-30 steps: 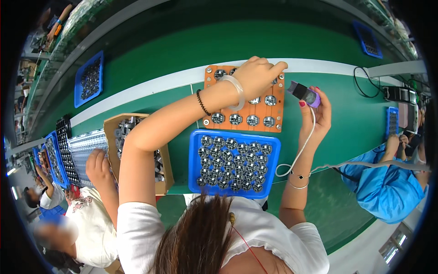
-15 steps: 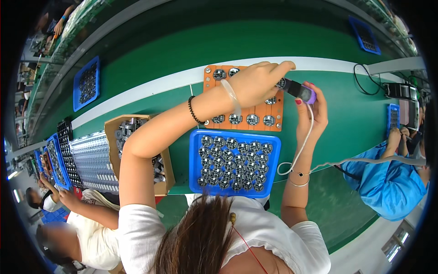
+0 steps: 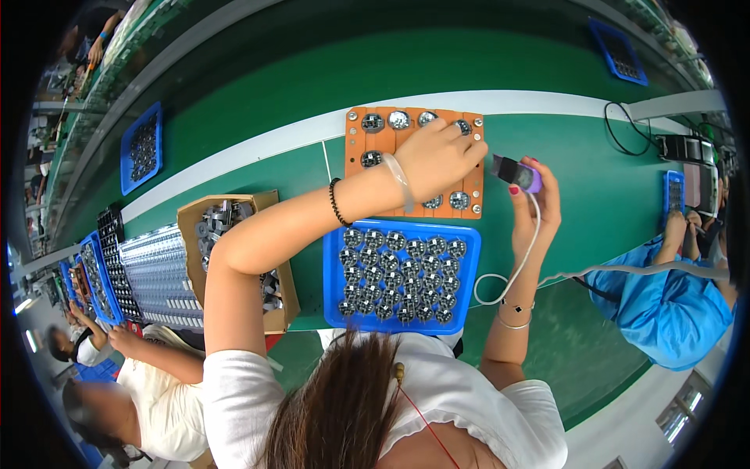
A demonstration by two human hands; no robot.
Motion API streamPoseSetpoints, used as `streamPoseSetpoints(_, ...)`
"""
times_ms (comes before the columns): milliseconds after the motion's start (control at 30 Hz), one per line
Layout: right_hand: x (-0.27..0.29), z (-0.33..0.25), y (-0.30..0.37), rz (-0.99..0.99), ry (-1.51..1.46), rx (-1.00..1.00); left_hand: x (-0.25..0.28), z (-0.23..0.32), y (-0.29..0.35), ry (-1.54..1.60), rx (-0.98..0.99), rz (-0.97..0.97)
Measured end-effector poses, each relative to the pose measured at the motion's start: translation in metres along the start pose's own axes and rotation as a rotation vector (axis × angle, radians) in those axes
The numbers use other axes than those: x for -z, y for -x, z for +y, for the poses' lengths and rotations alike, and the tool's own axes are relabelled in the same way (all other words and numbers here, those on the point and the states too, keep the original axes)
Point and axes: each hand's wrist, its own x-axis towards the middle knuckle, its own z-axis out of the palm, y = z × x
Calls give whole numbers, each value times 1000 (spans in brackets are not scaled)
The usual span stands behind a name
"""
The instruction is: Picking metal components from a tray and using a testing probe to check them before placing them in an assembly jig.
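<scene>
My left hand [image 3: 441,159] is over an orange fixture plate [image 3: 359,187], fingers bent down at its upper right part. What lies between those fingertips is hidden. Round circuit boards [image 3: 372,122] sit in the plate's recesses, some with shiny silver faces. Right of the plate, my right hand [image 3: 539,199] grips a purple-and-black handheld device [image 3: 519,173] with a white cable [image 3: 525,258]. The device's black end points left toward my left hand, apart from it. Just below the plate, a blue tray [image 3: 331,273] holds several rows of round circuit boards.
Left of the tray stands a cardboard box [image 3: 291,293] of small grey parts. Another blue tray [image 3: 158,152] lies farther left. A black device with cables [image 3: 683,148] is at the right. Co-workers sit on both sides, one in a blue garment [image 3: 664,313].
My left hand has moved down and left from the device's end to over the plate. The round board seen at the device's end is gone from there. The device has dipped slightly.
</scene>
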Motion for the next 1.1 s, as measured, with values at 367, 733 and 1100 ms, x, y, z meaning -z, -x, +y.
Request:
streamPoseSetpoints(367,-11,0,6,-113,-16,49,3,7,0,197,59,64)
streamPoseSetpoints(733,7,-10,9,86,-75,-38,23,-1,24,145,123,32)
streamPoseSetpoints(1100,-21,-19,15,-172,-35,172,41,20,20,388,138,88)
